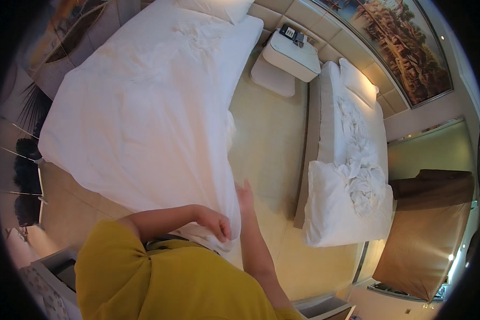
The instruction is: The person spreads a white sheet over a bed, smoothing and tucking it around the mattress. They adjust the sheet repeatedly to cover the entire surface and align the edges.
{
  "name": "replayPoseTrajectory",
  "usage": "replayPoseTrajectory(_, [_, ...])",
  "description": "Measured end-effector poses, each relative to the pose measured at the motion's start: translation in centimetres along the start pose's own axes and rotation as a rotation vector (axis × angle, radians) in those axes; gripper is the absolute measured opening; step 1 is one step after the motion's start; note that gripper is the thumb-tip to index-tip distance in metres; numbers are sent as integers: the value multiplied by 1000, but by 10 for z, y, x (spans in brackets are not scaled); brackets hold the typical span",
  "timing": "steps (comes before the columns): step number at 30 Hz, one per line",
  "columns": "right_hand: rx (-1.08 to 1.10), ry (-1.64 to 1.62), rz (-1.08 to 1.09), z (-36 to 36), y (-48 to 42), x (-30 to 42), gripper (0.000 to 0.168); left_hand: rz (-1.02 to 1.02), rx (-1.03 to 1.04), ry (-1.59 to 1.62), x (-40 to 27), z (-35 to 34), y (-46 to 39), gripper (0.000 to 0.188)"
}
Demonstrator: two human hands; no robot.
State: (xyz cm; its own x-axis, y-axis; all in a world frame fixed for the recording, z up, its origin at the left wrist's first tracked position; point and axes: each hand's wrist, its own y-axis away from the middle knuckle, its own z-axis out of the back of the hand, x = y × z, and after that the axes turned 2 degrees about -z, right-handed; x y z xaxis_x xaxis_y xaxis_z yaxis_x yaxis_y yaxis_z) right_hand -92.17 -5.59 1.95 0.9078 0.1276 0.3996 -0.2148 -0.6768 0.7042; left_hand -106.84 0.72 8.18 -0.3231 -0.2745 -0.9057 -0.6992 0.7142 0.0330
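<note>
A wide bed with a white cover (144, 120) lies before me, its near right corner close to my body. My left hand (215, 225) is curled over the cloth at that corner, and the cover bunches in folds beneath it. Along the bed's right side, my right hand (246, 197) reaches down against the hanging edge of the cover. One of its digits points up, apart from the rest. The other fingers are partly hidden at the cloth, so whether they grip it cannot be told.
To the right stands a narrower bed (328, 140) with rumpled white bedding (362, 172) and pillows. A white nightstand (292, 56) bearing a telephone (288, 32) sits between the beds. Tiled floor (268, 132) runs between them. An open drawer (324, 308) is at the lower edge.
</note>
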Motion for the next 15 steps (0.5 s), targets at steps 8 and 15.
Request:
replayPoseTrajectory(8, [237,-258,187,-24,-45,85,29,177,-354,-137,12,-12,29,18])
replayPoseTrajectory(15, [382,539,909,31,98,162,21,261,-1428,-820,-14,-26,-52,19])
